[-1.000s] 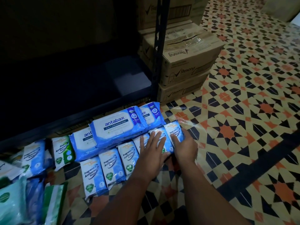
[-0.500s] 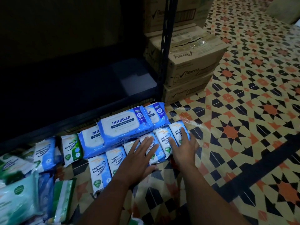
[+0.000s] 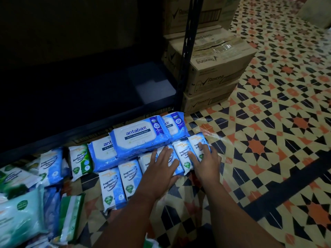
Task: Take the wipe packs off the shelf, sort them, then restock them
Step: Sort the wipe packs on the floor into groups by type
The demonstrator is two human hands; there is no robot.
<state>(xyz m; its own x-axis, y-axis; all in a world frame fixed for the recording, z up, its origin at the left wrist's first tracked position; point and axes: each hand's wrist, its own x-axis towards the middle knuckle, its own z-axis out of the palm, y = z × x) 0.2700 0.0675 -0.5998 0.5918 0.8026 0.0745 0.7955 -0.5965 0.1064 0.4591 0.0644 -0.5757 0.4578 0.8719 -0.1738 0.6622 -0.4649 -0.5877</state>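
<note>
Both hands lie flat, fingers straight: your left hand (image 3: pixel 162 169) and right hand (image 3: pixel 206 161) press on the row of small blue wipe packs (image 3: pixel 184 154) on the floor (image 3: pixel 268 140). Square their edges against the large Antabax packs (image 3: pixel 139 136), keeping green ones (image 3: pixel 80 161) apart.

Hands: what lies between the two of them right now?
In the head view, one small blue Fragrance Free wipe pack lies between the left hand and right hand.
</note>
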